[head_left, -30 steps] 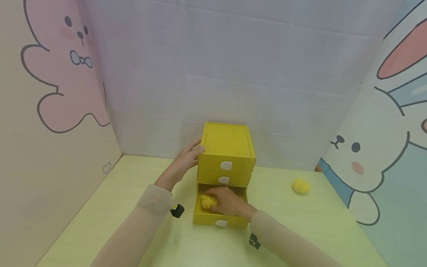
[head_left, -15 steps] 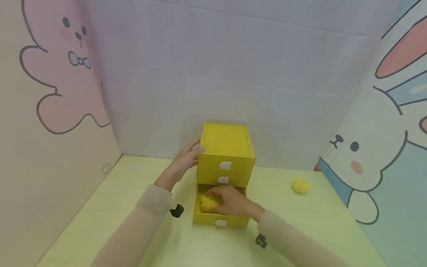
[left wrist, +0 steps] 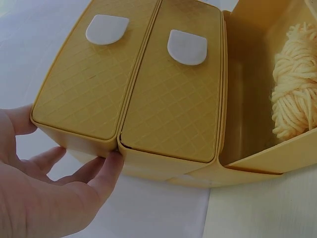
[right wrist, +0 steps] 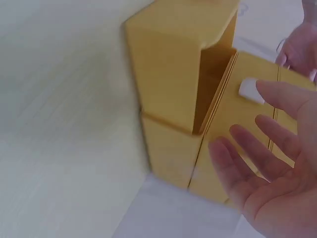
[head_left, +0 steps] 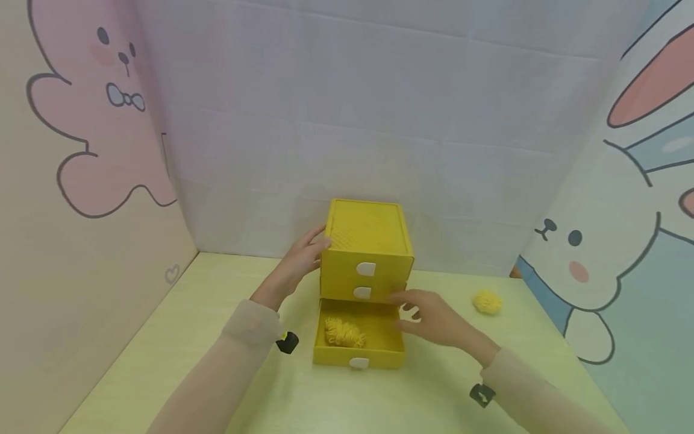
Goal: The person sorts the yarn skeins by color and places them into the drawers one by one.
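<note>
A yellow drawer box (head_left: 370,229) with white tabs has its bottom drawer (head_left: 387,337) pulled out. Inside that drawer lies a bundle of yellow yarn (head_left: 344,333), also visible at the right of the left wrist view. My left hand (head_left: 295,263) rests against the box's left side near the top, its fingertips touching the edge. Beside the open drawer's right side is my right hand (head_left: 436,318), fingers loosely bent and holding nothing. The right wrist view has this hand (right wrist: 277,158) in front of the box, with nothing in its grasp.
A second bundle of yellow yarn (head_left: 488,302) lies on the pale table (head_left: 217,325) to the right. A white cloth wall (head_left: 379,120) stands close behind the box, and side walls with cartoon animals (head_left: 591,241) flank the table.
My right hand has let go of the yarn bundle in the bottom drawer and moved right, out of the drawer. The yarn stays inside. My left hand has kept its place on the box.
</note>
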